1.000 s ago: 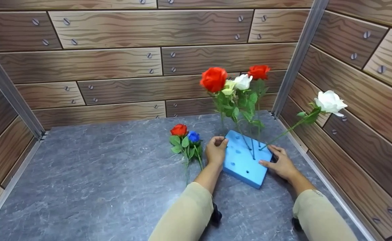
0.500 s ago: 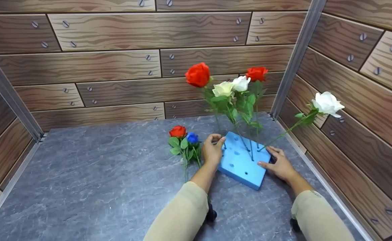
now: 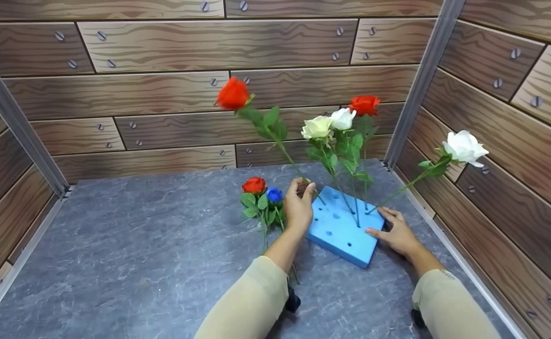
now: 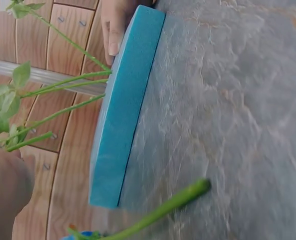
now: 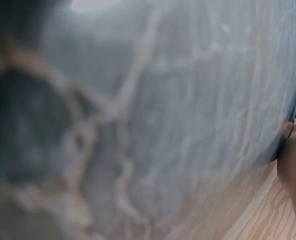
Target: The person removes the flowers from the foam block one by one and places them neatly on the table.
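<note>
My left hand (image 3: 299,209) pinches the lower stem of a red rose (image 3: 232,94), whose bloom leans up and to the left. The stem's cut end shows free over the blue foam block (image 3: 334,238); in the left wrist view that stem end (image 4: 47,136) stands apart from the block's face. My right hand (image 3: 399,236) grips the block's right edge, thumb on top. Several roses stand in its holes: a pale yellow rose (image 3: 317,127), a white rose (image 3: 343,118), another red rose (image 3: 365,104), and a white rose (image 3: 464,148) tilted far right. Bare holes dot the left part.
Left of the block, a small red rose (image 3: 254,185) and a blue rose (image 3: 274,194) lie on the grey marbled table (image 3: 129,254). Wood-patterned walls (image 3: 162,94) enclose the back and sides, with a metal post (image 3: 414,80) in the right corner.
The red rose in my left hand has swung left, from upright to tilted, and its stem end has come into view above the block. My right hand keeps its place on the block.
</note>
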{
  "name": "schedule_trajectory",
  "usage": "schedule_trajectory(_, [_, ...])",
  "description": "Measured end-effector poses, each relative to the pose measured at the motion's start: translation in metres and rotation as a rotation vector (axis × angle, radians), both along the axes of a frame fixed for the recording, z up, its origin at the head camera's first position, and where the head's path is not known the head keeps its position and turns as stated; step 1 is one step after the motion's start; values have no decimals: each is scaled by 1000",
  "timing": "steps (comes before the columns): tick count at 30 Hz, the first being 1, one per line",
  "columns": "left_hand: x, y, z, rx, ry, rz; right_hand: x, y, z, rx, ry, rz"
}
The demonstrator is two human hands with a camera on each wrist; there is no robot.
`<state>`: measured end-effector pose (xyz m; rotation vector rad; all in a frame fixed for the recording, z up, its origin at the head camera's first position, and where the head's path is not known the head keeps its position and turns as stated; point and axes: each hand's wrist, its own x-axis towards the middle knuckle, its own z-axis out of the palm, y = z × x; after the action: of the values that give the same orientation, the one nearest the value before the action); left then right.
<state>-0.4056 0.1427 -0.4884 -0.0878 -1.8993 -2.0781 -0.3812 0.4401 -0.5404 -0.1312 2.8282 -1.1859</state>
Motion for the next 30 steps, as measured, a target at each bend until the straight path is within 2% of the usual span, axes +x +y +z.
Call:
schedule_trajectory(4, [4,-7,0,-23,40,-28,-1,-1,-3,-14,-4,3])
schedule_trajectory(11, [12,-21,6,-135,120,18,-1,-1,-3,-26,-12,1])
schedule_trajectory(18, [19,-35,15,-164,175,10,-2,0,2,-5,-4,4])
schedule_trajectory(24, [26,-48,17,-139,132,-31,-2,1,1,-1,-16,6])
schedule_trajectory(30, [32,-62,18,-123,73,-45,-3,1,-1,5,-14,12])
